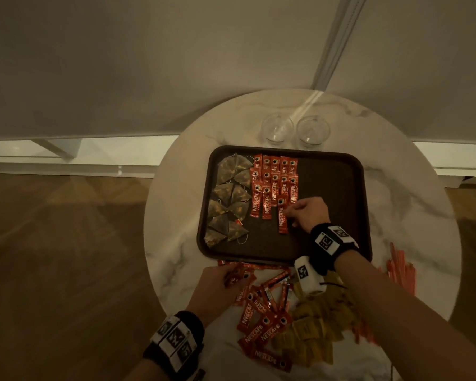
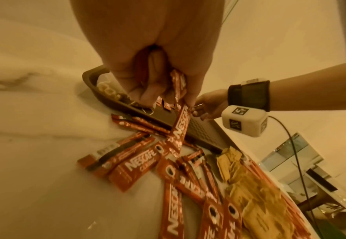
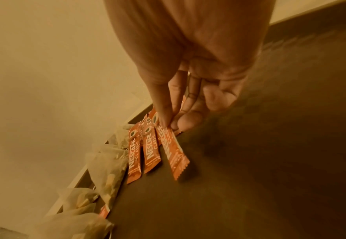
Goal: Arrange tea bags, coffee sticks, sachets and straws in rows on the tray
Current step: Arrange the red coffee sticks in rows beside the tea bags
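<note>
1. Head view is showing my dark rounded tray (image 1: 338, 171) holding mesh pyramid tea bags (image 1: 230, 199) at its left and red coffee sticks (image 1: 275, 177) in rows beside them; its right half is lying bare.
2. My right hand (image 1: 309, 213) is pinching one foil stick (image 1: 282, 215) on the tray.
3. My left hand (image 1: 217, 284) is gripping several sticks (image 2: 180, 127) over the marble table (image 1: 412, 215), near yellow sachets (image 1: 313, 336) and orange straws (image 1: 400, 268).

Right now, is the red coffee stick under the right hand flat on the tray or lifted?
Flat: the red Nescafe coffee stick lies on the dark brown tray, right hand pinching its top end.
</note>
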Action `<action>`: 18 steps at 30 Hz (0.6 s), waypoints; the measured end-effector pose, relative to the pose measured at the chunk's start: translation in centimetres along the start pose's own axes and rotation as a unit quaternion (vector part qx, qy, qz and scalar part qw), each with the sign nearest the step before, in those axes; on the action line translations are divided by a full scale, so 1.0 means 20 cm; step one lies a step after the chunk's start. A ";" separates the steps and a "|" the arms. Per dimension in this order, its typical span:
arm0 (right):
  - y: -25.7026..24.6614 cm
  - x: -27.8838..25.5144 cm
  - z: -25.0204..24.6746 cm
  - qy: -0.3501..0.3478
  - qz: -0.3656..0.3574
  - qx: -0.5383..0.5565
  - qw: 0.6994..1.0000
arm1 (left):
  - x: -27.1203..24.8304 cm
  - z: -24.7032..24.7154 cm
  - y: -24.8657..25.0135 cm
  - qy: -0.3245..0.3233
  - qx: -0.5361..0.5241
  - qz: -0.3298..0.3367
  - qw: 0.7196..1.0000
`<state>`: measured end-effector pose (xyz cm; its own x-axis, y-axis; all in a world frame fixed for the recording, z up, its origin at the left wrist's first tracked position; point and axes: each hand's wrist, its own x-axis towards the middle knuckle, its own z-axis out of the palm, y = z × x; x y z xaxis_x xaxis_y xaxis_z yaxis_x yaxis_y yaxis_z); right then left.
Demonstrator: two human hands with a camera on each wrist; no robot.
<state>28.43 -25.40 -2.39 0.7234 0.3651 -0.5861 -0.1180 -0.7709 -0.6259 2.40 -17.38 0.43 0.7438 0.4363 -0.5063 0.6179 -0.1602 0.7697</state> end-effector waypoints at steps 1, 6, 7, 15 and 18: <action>-0.02 0.02 0.01 -0.003 -0.001 -0.006 1.000 | 0.01 -0.02 0.03 -0.003 -0.003 0.007 1.000; -0.08 0.12 0.01 0.005 0.019 0.003 1.000 | 0.10 -0.06 0.06 -0.004 0.010 0.019 1.000; -0.09 0.13 0.01 0.002 0.029 0.004 1.000 | 0.12 -0.06 0.06 -0.007 0.010 0.023 1.000; -0.10 0.17 0.04 -0.019 0.059 0.007 0.998 | 0.19 -0.07 0.06 -0.038 0.028 0.022 0.999; -0.13 0.17 0.05 -0.021 0.071 -0.011 0.997 | 0.20 -0.08 0.06 -0.053 0.033 0.022 0.998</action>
<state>30.49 -21.62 -3.42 0.6714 0.2722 -0.6893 -0.2023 -0.8275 -0.5238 5.73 -14.42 -0.08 0.7915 0.3326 -0.5128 0.5965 -0.2375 0.7667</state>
